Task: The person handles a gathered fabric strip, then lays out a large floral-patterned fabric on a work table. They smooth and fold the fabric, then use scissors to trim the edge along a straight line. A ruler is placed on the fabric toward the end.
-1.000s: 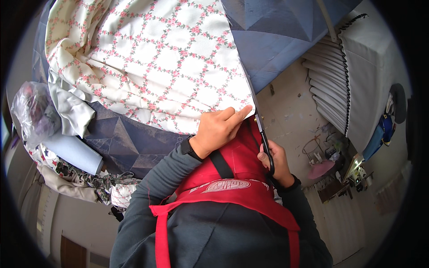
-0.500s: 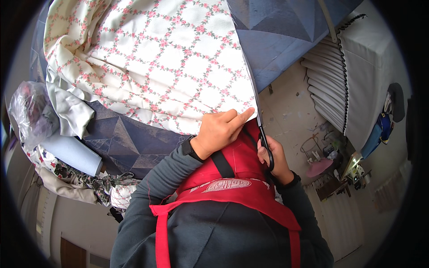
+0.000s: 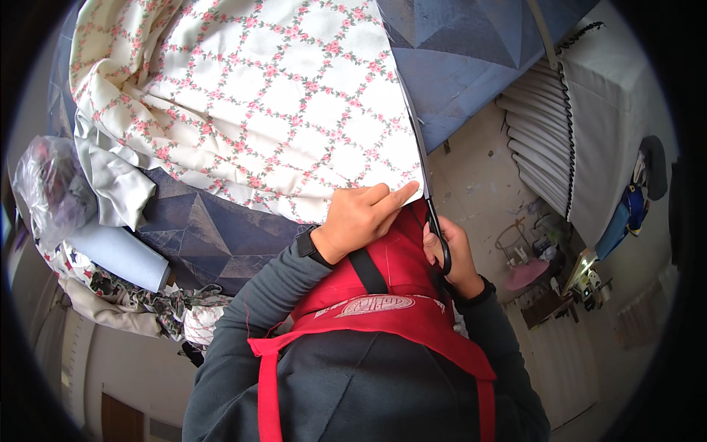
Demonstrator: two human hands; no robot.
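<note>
White fabric (image 3: 294, 110) with a lattice of pink roses and green leaves spreads over the blue-grey patterned table cover. At its near right corner my left hand (image 3: 359, 221) grips the edge, index finger stretched along the hem and the other fingers curled. My right hand (image 3: 456, 256) is wrapped round the black handles of long scissors (image 3: 426, 173). The blades point away from me along the fabric's right edge, close against it. How far the blades are apart is hard to make out.
On the left lie a clear plastic bag (image 3: 51, 188), a pale blue roll or board (image 3: 121, 256), and heaped cloth (image 3: 118, 306). To the right, past the table edge, stand a pleated white cover (image 3: 541, 140) and a sewing machine (image 3: 589, 283). Scraps litter the floor (image 3: 471, 184).
The scissors and my right hand have shifted very slightly, and the handles sit a little differently in the fingers. My left hand stays at the fabric corner.
</note>
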